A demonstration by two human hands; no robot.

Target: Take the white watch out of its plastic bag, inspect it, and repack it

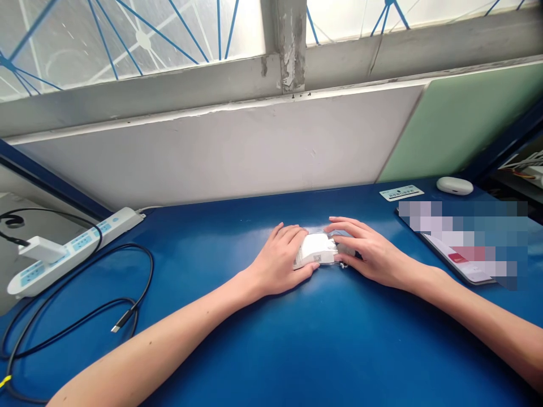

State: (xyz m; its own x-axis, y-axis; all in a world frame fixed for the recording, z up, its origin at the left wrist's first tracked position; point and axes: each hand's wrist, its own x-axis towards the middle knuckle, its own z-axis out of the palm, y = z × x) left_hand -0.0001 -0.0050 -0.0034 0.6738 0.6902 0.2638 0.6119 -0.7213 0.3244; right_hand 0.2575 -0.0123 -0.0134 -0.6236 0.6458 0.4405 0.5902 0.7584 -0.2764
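A small white packet (316,250) in clear wrap lies on the blue table (271,350) near its middle. My left hand (282,261) grips the packet's left end, thumb under its near edge and fingers curled over the far edge. My right hand (368,250) lies over the packet's right end, fingers stretched out and resting on the clear wrap. Both forearms reach in from the near edge.
A white power strip (70,249) with a white plug in it lies at the far left, and a black USB cable (123,319) loops beside it. A phone (460,257), a white label (401,193) and a white oval case (455,185) lie at the right. A wall runs along the back.
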